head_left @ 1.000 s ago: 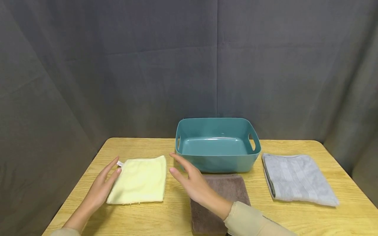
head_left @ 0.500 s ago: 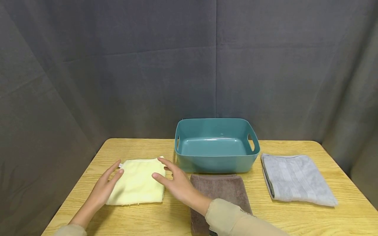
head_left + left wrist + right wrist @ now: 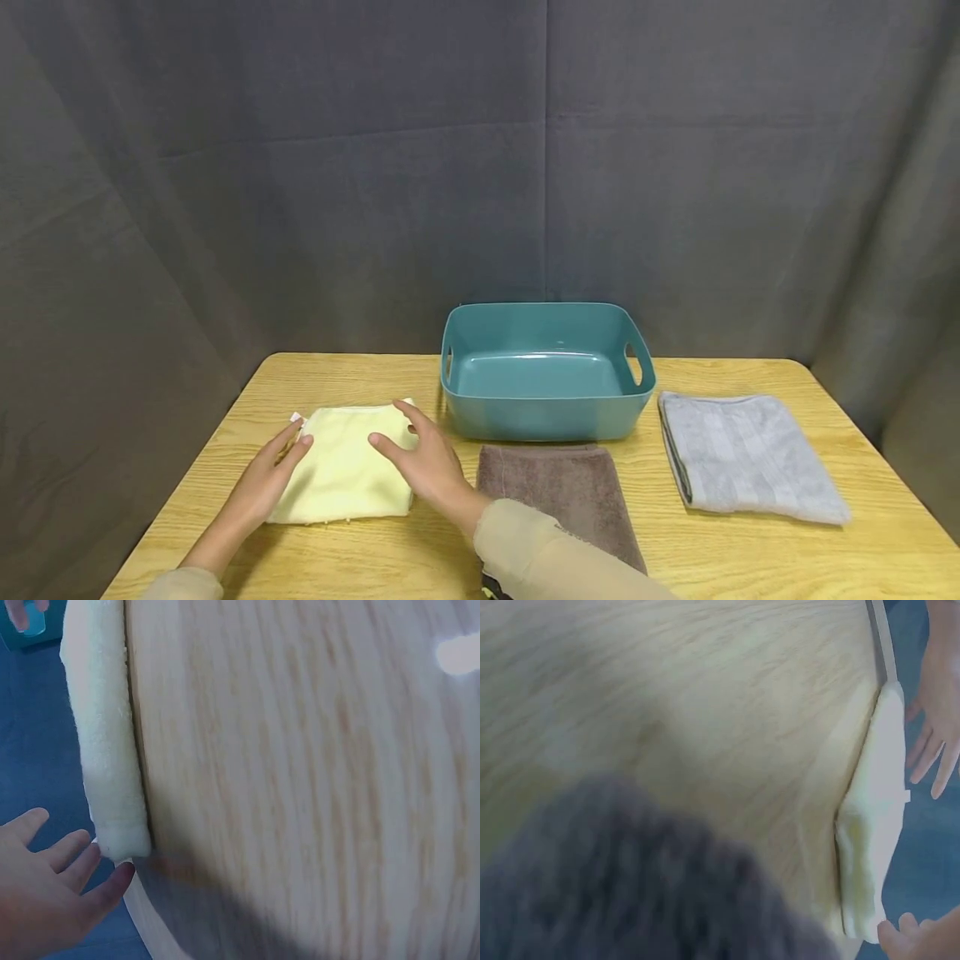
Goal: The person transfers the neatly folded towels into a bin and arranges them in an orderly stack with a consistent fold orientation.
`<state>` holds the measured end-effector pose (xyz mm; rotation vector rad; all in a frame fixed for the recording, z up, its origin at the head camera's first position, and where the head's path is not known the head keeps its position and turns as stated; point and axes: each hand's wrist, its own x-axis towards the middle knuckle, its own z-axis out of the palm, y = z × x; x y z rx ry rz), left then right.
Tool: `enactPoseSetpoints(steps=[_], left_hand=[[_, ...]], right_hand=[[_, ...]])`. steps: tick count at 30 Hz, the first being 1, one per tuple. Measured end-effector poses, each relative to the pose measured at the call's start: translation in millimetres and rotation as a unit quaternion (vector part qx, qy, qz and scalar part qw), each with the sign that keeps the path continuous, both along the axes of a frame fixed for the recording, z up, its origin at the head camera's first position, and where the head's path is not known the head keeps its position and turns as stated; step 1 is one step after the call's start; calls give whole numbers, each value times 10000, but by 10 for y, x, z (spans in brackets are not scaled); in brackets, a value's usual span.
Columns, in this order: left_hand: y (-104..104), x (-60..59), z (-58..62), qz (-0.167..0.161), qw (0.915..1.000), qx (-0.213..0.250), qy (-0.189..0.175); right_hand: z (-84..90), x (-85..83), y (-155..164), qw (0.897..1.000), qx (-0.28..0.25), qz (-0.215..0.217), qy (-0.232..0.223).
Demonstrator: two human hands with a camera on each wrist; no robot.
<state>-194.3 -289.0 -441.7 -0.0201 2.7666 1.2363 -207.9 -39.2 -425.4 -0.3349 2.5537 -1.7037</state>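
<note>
A folded pale yellow towel [image 3: 341,467] lies flat on the left part of the wooden table, a small white tag [image 3: 296,416] at its far left corner. My left hand [image 3: 262,485] is at the towel's left edge, thumb and fingers apart. In the left wrist view those fingers [image 3: 76,859] come right up to the end of the towel [image 3: 112,750]. My right hand [image 3: 429,467] reaches over the towel's right edge, thumb spread from gently bent fingers. The right wrist view shows its fingertips [image 3: 889,936] at the near end of the towel [image 3: 881,795].
A teal plastic basin [image 3: 547,418] with side handle holes stands at the back middle. In front of it lies a folded brown towel [image 3: 555,492], partly under my right sleeve [image 3: 555,554]. A folded grey towel [image 3: 750,458] is at the right. A dark curtain [image 3: 405,183] hangs behind.
My right hand has moved left, from beside the yellow towel to over its right edge. My left hand has stayed by the left edge. The towels and basin remain in place.
</note>
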Motion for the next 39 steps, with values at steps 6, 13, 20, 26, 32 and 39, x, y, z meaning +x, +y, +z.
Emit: enactPoseSetpoints(steps=[6,13,20,26,32,39], left_hand=[[1,-13,-35,24,9998,80,-182],[36,-17,-48,76,9995,53,-312],[87,-65,-80,251,9989,-279,-296],[82,-53,-85,645,9959,-518,-377],[27,-59,-87,787,9937,-676,-421],[20,-68,-61,770,9939,-684,-399]], right_hand=[[-90,27,-75,9993,-63,-311,-185],[-148,75,-80,9982,83,-502,-305],[-200,55,-77,9957,111,-845,-372],[-258,16,-126,9946,226,-983,-238],[-263,9,-189,9937,297,-1048,-266],[-231,25,-214,9915,-13,-1137,-639]])
